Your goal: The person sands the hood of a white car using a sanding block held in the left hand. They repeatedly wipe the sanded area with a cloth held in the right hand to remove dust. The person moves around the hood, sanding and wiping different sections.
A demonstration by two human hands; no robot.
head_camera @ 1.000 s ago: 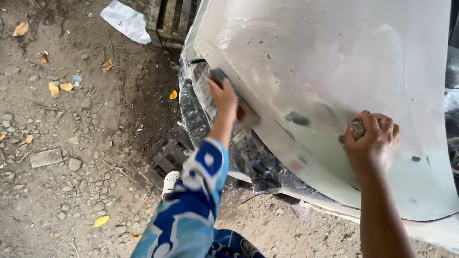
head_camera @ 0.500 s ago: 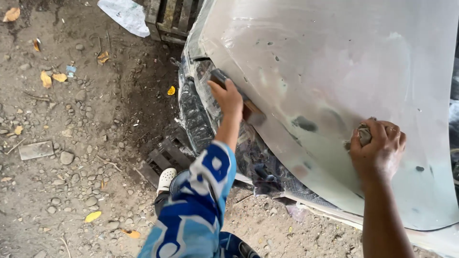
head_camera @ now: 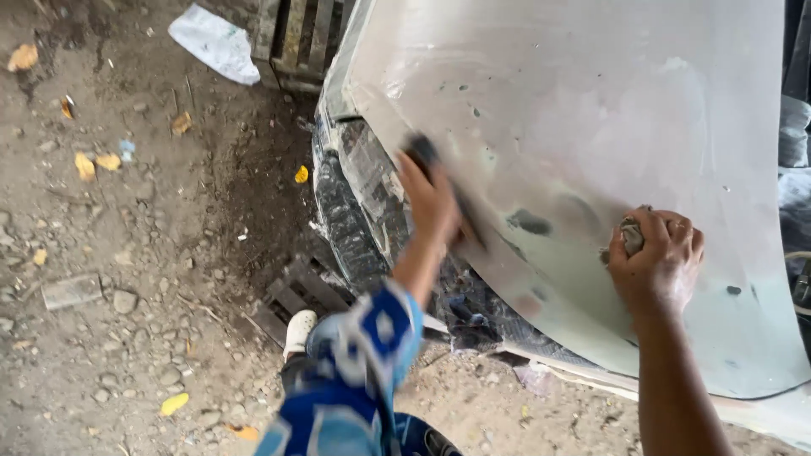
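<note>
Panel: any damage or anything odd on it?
Yes. The pale panel is patchy: dark bare spots near its lower middle, between the left hand and the right hand, and small specks higher up. The right hand grips a small grey wad against it.

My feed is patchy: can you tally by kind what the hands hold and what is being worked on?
Dark sanding block under left hand: 1
Grey wad in right hand: 1
Pale car body panel: 1
Total: 3
</note>
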